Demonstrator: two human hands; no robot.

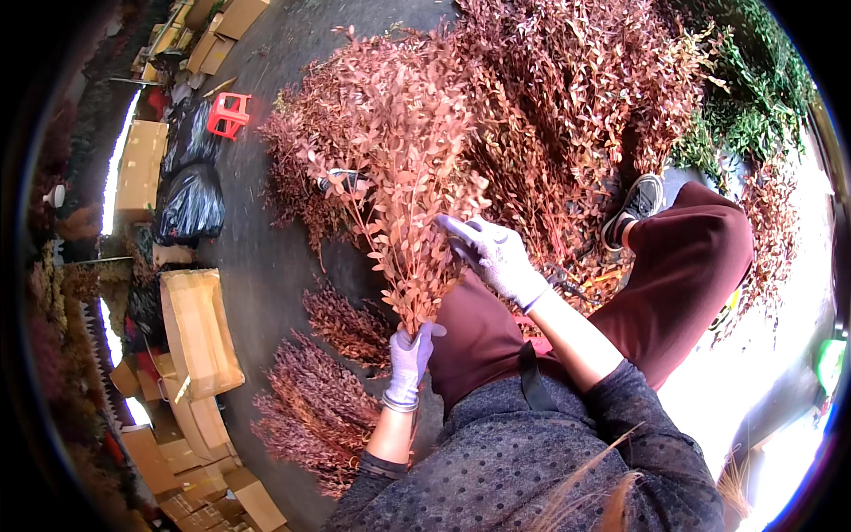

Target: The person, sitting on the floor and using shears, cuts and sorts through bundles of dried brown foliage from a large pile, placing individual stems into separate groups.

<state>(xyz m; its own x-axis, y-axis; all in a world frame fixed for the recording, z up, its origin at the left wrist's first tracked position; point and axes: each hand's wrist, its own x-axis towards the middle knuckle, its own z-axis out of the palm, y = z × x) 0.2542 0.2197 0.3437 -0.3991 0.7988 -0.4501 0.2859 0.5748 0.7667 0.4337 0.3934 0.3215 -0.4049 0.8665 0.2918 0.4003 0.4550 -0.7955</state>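
Note:
My left hand (408, 359), in a pale knit glove, grips the gathered stem ends of a bunch of dried reddish-brown leafy branches (412, 219). The bunch fans out away from me, above my thigh. My right hand (495, 256), gloved the same way, is at the right side of the bunch with the index finger stretched toward the leaves. Nothing shows in its grasp, though the fingertips nearest the foliage are partly hidden. Beyond the bunch lies a large heap of similar reddish branches (558, 113).
Bundles of darker dried branches (319, 405) lie on the dark floor (259, 279) at my left. Farther left are a red plastic stool (229, 115), black plastic bags (193, 203) and cardboard boxes (199, 332). Green foliage (764, 113) lies at the upper right.

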